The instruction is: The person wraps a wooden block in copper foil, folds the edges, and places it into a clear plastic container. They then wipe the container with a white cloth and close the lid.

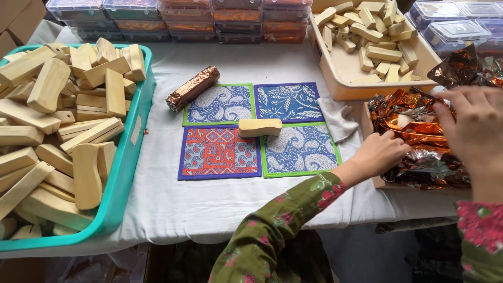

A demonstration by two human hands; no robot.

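Crinkled copper-orange foil wrappers [419, 139] fill a box at the frame's right, where both hands dig in: left hand [380, 152] fingers curled onto the foil, right hand [471, 126] fingers spread over it. At centre, a wooden block [260, 127] lies across four patterned cloth squares [220, 152], a foil-wrapped roll [193, 88] above them.

A wooden block [260, 127] lies on four mats [220, 152] at frame centre, a foil roll [193, 88] upper left of them, a tray [128, 157] far left.

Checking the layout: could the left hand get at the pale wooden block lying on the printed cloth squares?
Probably yes: the left hand rests on crinkled orange foil wrappers, holding nothing visibly, and only flat cloth separates it from the pale wooden block.
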